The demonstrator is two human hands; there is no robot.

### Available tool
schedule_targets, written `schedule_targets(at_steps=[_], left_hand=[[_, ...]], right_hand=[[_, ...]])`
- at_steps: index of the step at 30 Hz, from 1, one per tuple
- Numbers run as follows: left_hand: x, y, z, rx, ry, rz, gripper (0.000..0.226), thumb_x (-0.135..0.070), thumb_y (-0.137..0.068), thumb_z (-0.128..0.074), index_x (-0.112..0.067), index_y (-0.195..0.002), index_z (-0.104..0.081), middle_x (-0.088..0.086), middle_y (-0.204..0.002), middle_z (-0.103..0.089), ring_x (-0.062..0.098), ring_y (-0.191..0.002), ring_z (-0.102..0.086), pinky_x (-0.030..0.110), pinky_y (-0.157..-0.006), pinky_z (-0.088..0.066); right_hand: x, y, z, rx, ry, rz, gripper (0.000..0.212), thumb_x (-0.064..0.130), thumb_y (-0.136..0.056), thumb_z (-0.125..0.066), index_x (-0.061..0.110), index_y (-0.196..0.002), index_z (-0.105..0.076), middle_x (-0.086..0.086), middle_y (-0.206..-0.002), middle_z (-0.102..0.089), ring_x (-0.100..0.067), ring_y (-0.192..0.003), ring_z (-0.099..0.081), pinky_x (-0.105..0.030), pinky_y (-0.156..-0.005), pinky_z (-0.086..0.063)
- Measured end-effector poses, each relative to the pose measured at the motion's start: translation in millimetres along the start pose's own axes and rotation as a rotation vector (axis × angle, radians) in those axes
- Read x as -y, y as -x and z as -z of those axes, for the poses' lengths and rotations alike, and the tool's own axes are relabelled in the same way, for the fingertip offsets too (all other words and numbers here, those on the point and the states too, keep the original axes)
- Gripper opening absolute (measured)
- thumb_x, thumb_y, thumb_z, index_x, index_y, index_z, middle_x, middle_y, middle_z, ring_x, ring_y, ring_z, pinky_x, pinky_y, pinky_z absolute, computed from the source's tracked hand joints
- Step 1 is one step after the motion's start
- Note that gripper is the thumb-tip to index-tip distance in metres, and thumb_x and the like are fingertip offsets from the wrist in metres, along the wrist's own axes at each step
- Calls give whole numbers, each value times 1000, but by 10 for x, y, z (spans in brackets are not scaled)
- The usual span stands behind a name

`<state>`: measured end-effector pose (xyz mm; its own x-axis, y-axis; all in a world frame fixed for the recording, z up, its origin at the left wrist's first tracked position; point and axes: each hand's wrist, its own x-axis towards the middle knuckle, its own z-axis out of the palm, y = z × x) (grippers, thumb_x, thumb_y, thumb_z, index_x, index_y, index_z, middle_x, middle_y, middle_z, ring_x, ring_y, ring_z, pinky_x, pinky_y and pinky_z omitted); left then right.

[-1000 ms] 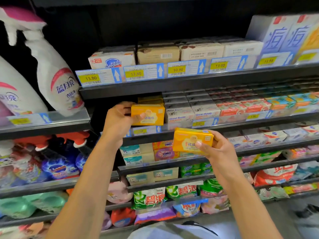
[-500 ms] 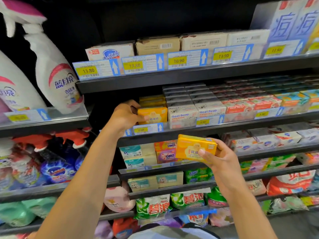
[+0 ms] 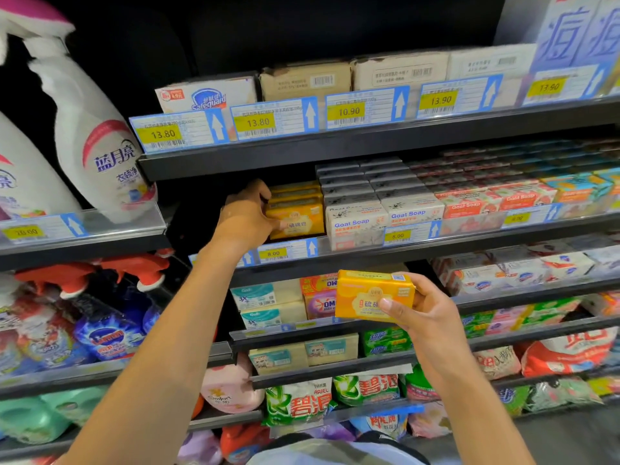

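Left hand (image 3: 246, 218) and right hand (image 3: 426, 313) are bare, top (image 3: 322, 456) pale with dark edging.

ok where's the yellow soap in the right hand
Head view, right of centre: the right hand holds the yellow soap in front of the OMO pack, below the Goat Soap boxes.

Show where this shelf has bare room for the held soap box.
The yellow soap box in the right hand could go in the dark gap left of the yellow soap stack, where the left hand grips the front box. Rightward, white Goat Soap boxes crowd tight against it.
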<state>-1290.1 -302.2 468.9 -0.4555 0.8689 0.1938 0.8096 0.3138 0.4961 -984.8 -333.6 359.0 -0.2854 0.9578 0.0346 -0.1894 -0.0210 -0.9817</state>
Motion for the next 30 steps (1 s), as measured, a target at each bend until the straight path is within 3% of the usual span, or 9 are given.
schedule_targets(at_steps=[7, 16, 18, 21, 24, 26, 27, 30], left_hand=[[43, -73, -50, 4, 23, -86, 62, -29, -79, -89, -23, -132, -58, 3, -136, -61, 22, -124, -59, 32, -102, -48], [49, 121, 11, -96, -286, -177, 59, -46, -90, -73, -34, -142, -47, -1, -151, -41, 26, -131, -51, 45, -101, -49], [71, 278, 43, -206, -197, -202, 46, -41, -94, -70, -33, -137, -54, -1, -142, -51, 24, -123, -57, 43, -93, -54], [62, 594, 98, -277, 105, -318, 21, -27, -95, -70, -27, -116, -71, -8, -104, -66, 11, -89, -65, 32, -78, -55], [-18, 917, 161, 28, 450, -276, 19, -26, -92, -76, -25, -111, -74, -12, -101, -71, 5, -91, -67, 19, -77, -52], [-42, 1030, 174, 261, 574, -224, 35, -26, -86, -83, -25, -118, -70, -8, -107, -72, 7, -99, -70, 23, -83, -56], [-45, 1059, 171, 302, 619, -207, 39, -22, -83, -85, -24, -119, -69, -6, -107, -74, 10, -100, -71, 27, -85, -58], [-55, 1042, 225, 222, 657, -163, 34, -16, -80, -87, -24, -110, -71, -5, -101, -76, 10, -94, -72, 28, -84, -60]], right_hand=[[-42, -22, 18, 3, 6, -11, 55, 22, -72, -85, 18, -124, -67, -8, -115, -77, -27, -111, -73, -51, -103, -54], [110, -130, -129, 14, 7, 9, 49, 23, -72, -86, 21, -118, -69, -8, -112, -77, -28, -110, -72, -52, -103, -54], [202, -156, -183, 25, 29, 20, 48, 23, -72, -86, 21, -117, -70, -7, -112, -77, -26, -109, -73, -50, -101, -54], [330, -196, -288, 57, 43, 29, 48, 22, -72, -85, 20, -118, -70, -5, -110, -78, -22, -106, -74, -44, -96, -57], [438, -226, -426, 70, 33, 27, 43, 13, -76, -84, 18, -117, -71, -4, -107, -79, -21, -103, -75, -32, -86, -59], [520, -244, -517, 93, 21, 35, 42, 8, -79, -83, 17, -118, -70, -3, -106, -80, -20, -101, -76, -26, -79, -59], [559, -254, -556, 105, 24, 40, 41, 9, -79, -83, 18, -118, -70, -2, -105, -80, -18, -100, -76, -25, -77, -59], [677, -287, -675, 119, 39, 64, 41, 11, -81, -82, 21, -119, -69, 3, -105, -80, -14, -99, -76, -23, -76, -59]])
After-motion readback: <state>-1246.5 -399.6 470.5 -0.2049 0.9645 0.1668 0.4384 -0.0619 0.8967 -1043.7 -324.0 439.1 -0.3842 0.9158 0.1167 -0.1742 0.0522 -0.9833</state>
